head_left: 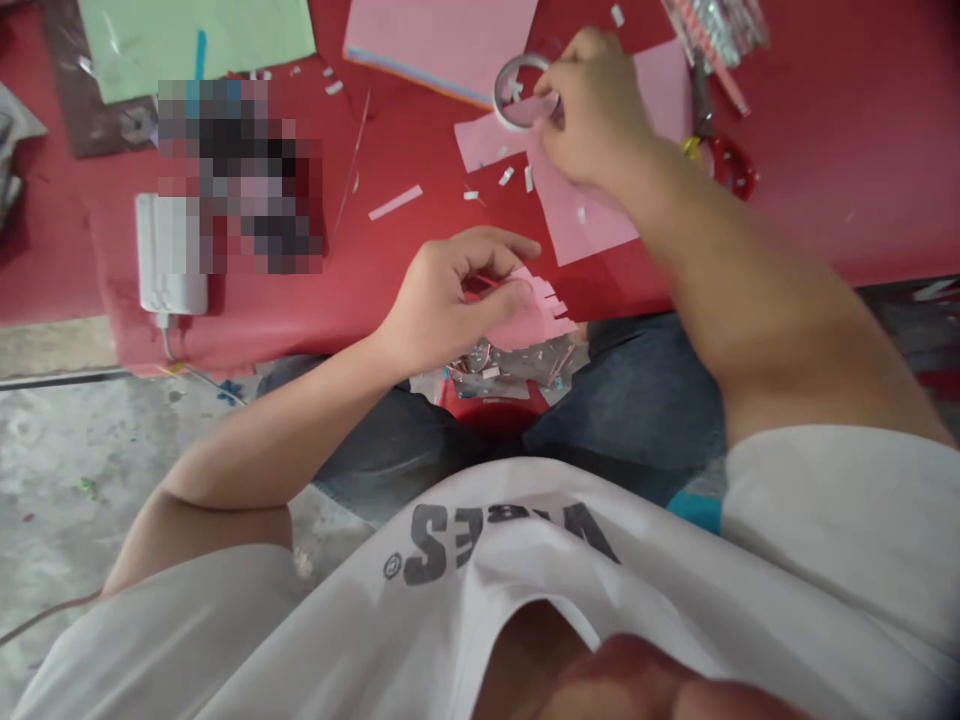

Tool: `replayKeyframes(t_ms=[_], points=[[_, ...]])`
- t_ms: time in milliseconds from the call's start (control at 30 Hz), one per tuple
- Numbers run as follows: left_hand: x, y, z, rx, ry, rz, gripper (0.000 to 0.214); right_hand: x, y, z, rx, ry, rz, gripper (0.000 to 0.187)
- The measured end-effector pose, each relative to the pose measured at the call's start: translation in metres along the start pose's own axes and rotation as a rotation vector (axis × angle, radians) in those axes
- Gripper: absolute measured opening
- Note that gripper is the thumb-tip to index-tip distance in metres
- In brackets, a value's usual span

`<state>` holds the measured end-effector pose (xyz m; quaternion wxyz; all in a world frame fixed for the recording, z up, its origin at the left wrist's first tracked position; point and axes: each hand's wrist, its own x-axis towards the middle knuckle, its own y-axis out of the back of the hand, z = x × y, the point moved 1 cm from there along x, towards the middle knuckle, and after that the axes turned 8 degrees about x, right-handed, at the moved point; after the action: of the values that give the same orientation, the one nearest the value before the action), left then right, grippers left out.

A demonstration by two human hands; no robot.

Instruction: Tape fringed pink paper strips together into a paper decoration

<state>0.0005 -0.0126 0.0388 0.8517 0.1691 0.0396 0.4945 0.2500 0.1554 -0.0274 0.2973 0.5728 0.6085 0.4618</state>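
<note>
My left hand is closed on a small pink paper piece near the table's front edge, pinching it between thumb and fingers. Short slits notch the right edge of this piece. Farther up, my right hand is closed on the right side of a roll of tape, a pale ring lying over pink paper. The fingertips partly cover the roll. Beneath that hand and forearm, a larger pink sheet lies on the table, with a pink strip to its left.
The red table carries small white scraps and a narrow pale strip. Red-handled scissors lie at the right. A pink paper stack, green paper and a white power bank-like block with a cable are also there.
</note>
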Motion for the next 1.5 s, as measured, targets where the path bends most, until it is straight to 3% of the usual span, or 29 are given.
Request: replayKeyframes(t_ms=[200,400,500,633,800,933,1167,1300,1500], points=[[0.008,0.004,-0.020,-0.079,-0.028,0.067,0.008,0.007,-0.014,0.000,-0.080,0.199,0.004,0.043],[0.011,-0.003,-0.030,-0.132,-0.058,0.114,0.017,-0.010,0.010,-0.009,-0.017,0.254,-0.016,0.041],[0.007,-0.004,-0.023,-0.143,-0.106,0.122,0.021,-0.045,0.037,-0.029,0.045,0.255,0.045,0.029],[-0.005,-0.009,-0.002,-0.106,-0.140,0.051,0.028,-0.116,0.073,-0.072,0.093,0.299,0.112,0.009],[-0.021,-0.019,0.019,-0.030,-0.256,0.015,0.019,-0.166,0.093,-0.098,0.068,0.354,0.168,0.019],[-0.027,-0.025,0.024,0.030,-0.266,0.028,0.003,-0.177,0.093,-0.093,0.061,0.398,0.211,0.018],[-0.029,-0.027,0.023,-0.001,-0.232,-0.003,0.004,-0.191,0.094,-0.094,0.190,0.432,0.286,0.013],[-0.025,-0.025,0.022,-0.035,-0.238,0.021,0.011,-0.193,0.095,-0.097,0.206,0.426,0.251,0.013],[-0.012,-0.018,0.014,0.016,-0.517,0.125,0.013,-0.185,0.103,-0.103,0.124,0.477,0.247,0.019]])
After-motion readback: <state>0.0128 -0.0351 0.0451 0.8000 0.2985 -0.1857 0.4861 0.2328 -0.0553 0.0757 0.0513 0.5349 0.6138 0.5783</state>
